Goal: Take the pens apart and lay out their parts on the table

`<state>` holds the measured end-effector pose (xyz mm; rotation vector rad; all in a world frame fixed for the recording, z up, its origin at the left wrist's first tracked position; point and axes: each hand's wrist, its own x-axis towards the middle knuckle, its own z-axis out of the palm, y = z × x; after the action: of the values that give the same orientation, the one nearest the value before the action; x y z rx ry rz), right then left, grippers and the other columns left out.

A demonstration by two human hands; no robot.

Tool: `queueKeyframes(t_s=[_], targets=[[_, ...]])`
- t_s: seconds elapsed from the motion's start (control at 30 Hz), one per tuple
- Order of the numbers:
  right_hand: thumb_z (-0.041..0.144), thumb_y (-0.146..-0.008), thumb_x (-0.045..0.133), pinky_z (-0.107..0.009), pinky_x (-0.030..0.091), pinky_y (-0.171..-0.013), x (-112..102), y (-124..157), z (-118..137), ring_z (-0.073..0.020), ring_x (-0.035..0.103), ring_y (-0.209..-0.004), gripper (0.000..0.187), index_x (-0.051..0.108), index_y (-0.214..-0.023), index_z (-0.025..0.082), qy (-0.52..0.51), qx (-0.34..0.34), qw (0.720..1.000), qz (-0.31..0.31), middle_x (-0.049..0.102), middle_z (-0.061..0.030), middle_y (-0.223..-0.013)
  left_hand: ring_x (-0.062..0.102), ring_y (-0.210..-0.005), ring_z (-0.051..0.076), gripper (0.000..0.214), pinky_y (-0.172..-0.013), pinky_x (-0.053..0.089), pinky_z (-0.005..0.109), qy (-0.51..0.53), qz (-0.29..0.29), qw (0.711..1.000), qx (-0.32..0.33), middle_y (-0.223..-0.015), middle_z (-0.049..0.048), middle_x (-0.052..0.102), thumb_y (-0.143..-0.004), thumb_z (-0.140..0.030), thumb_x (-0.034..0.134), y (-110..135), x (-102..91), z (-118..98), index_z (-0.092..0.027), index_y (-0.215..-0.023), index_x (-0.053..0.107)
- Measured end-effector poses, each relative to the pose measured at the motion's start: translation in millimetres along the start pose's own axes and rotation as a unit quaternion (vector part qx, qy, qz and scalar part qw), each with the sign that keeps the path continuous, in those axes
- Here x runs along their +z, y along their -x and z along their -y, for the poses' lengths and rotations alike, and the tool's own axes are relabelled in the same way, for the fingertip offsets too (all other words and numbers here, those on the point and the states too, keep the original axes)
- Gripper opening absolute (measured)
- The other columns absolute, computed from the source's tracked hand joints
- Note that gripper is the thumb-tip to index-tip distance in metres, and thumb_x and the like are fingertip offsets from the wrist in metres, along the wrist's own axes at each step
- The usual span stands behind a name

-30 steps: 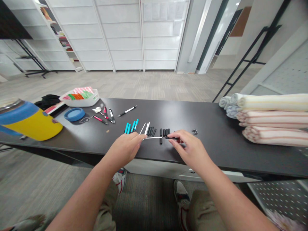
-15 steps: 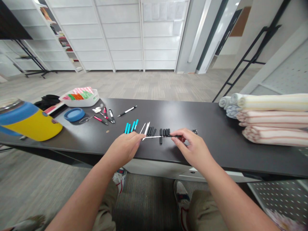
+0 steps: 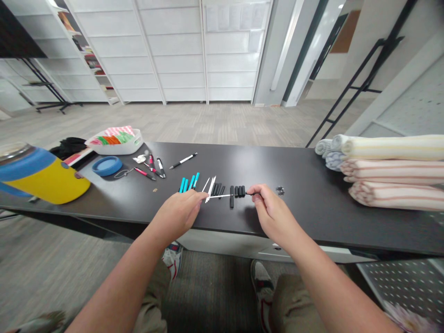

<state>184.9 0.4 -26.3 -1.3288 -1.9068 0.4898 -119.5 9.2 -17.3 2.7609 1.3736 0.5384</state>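
Note:
My left hand (image 3: 185,206) is closed in a pinch on a thin white pen refill (image 3: 220,196), which points right over the table. My right hand (image 3: 272,208) pinches a slim black pen part (image 3: 249,194); most of it is hidden by the fingers. Between the hands lie several short black pen parts (image 3: 240,191) in a row, with a longer black one (image 3: 231,200) at their left. Just beyond my left hand are several white refills (image 3: 211,185), black tubes (image 3: 218,189) and turquoise pen parts (image 3: 189,181).
A black-and-white pen (image 3: 183,160) and several red and black pens (image 3: 144,173) lie farther left, near a blue ring-shaped lid (image 3: 107,165), a white basket (image 3: 118,147) and a yellow-blue jug (image 3: 52,178). Small metal bits (image 3: 280,190) lie right. Rolled towels (image 3: 391,171) are stacked far right.
My right hand has shifted slightly right and its fingers have drawn in over the black pen part, so less of it shows. The left hand and its refill have barely moved.

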Motion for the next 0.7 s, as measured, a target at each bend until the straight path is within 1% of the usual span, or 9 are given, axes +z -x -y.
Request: queueKeyframes(t_s=[0.1, 0.27, 0.37, 0.5, 0.6, 0.7], targets=[[0.023, -0.107, 0.038, -0.036, 0.049, -0.089, 0.5, -0.5, 1.9, -0.023, 0.066, -0.099, 0.025, 0.06, -0.118, 0.023, 0.009, -0.012, 1.0, 0.006, 0.069, -0.0075, -0.106, 0.07, -0.102, 0.024, 0.033, -0.086, 0.053, 0.037, 0.006, 0.002, 1.0, 0.007, -0.115, 0.0085, 0.073, -0.105, -0.016, 0.045, 0.3, 1.2, -1.3, -0.02, -0.134, 0.06], [0.019, -0.105, 0.04, -0.035, 0.048, -0.086, -2.0, -0.6, 5.1, -0.0215, 0.064, -0.094, 0.029, 0.069, -0.106, 0.024, 0.006, -0.022, 1.0, 0.014, 0.067, -0.0052, -0.1, 0.07, -0.106, 0.025, 0.034, -0.09, 0.053, 0.039, 0.009, 0.001, 1.0, 0.015, -0.118, 0.01, 0.072, -0.104, -0.016, 0.045, 1.7, 2.3, -1.8, -0.02, -0.135, 0.06], [0.025, -0.105, 0.046, -0.035, 0.049, -0.082, -2.6, 0.0, 8.8, -0.0208, 0.064, -0.089, 0.024, 0.07, -0.106, 0.024, 0.001, -0.023, 1.0, 0.016, 0.067, -0.005, -0.1, 0.07, -0.106, 0.025, 0.035, -0.089, 0.054, 0.039, 0.008, 0.001, 1.0, 0.018, -0.118, 0.0104, 0.072, -0.104, -0.015, 0.045, 1.2, 1.7, -3.3, -0.019, -0.135, 0.06], [0.034, -0.102, 0.058, -0.032, 0.049, -0.068, 0.2, 0.5, 14.7, -0.0167, 0.059, -0.071, 0.017, 0.071, -0.106, 0.025, -0.005, -0.014, 1.0, 0.027, 0.066, -0.004, -0.097, 0.07, -0.1, 0.025, 0.034, -0.086, 0.054, 0.039, 0.003, 0.004, 1.0, 0.024, -0.112, 0.01, 0.073, -0.105, -0.016, 0.044, -0.4, 1.1, -7.4, -0.019, -0.134, 0.061], [0.034, -0.102, 0.059, -0.032, 0.05, -0.069, 0.3, 0.0, 14.6, -0.0175, 0.06, -0.074, 0.016, 0.071, -0.101, 0.024, 0.002, -0.029, 0.999, 0.025, 0.067, -0.0048, -0.097, 0.071, -0.1, 0.024, 0.034, -0.087, 0.054, 0.038, -0.001, 0.007, 1.0, 0.026, -0.111, 0.0095, 0.073, -0.104, -0.015, 0.046, -0.7, 1.4, -8.8, -0.02, -0.134, 0.061], [0.035, -0.104, 0.056, -0.033, 0.051, -0.07, -8.8, -1.2, 8.4, -0.0181, 0.061, -0.074, 0.02, 0.071, -0.098, 0.024, 0.025, -0.04, 0.999, 0.006, 0.067, -0.0059, -0.097, 0.071, -0.1, 0.024, 0.035, -0.087, 0.054, 0.036, -0.001, 0.0, 1.0, 0.025, -0.112, 0.0092, 0.074, -0.103, -0.015, 0.046, -0.1, 1.5, -7.2, -0.021, -0.134, 0.061]])
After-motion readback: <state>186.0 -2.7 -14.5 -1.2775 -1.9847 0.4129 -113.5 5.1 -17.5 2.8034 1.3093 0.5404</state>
